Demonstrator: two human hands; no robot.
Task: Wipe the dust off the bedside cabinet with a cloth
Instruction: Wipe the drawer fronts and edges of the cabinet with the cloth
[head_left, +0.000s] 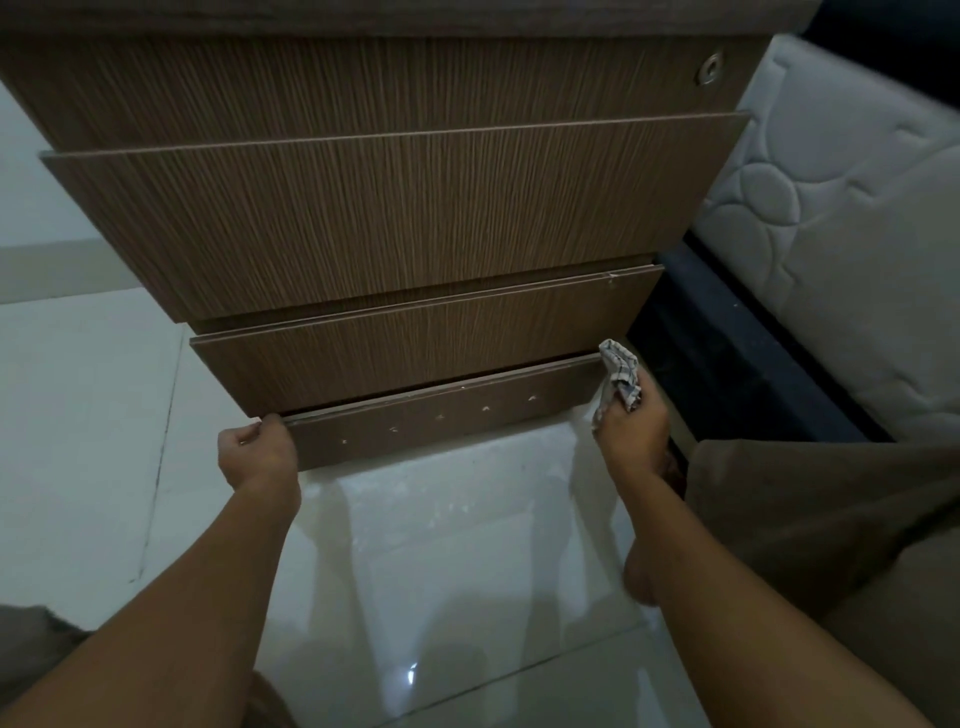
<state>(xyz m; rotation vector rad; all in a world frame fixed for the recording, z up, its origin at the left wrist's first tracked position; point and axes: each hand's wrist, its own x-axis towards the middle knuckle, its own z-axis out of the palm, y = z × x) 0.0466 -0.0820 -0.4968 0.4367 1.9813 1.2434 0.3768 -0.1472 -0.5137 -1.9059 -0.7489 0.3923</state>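
The brown wood-grain bedside cabinet (395, 218) fills the upper view, with its drawer fronts stepped outward and a plinth board (447, 415) at the floor. My right hand (631, 428) grips a checked white cloth (619, 371) at the plinth's right end, just under the lowest drawer. My left hand (254, 452) has its fingers curled at the lower left corner of the lowest drawer front (415, 358), next to the plinth's left end.
A white quilted mattress (841, 223) on a dark bed base (727, 353) stands close on the right. Glossy white floor tiles (457, 545) lie in front of the cabinet. My knee in brown cloth (831, 519) sits at the right.
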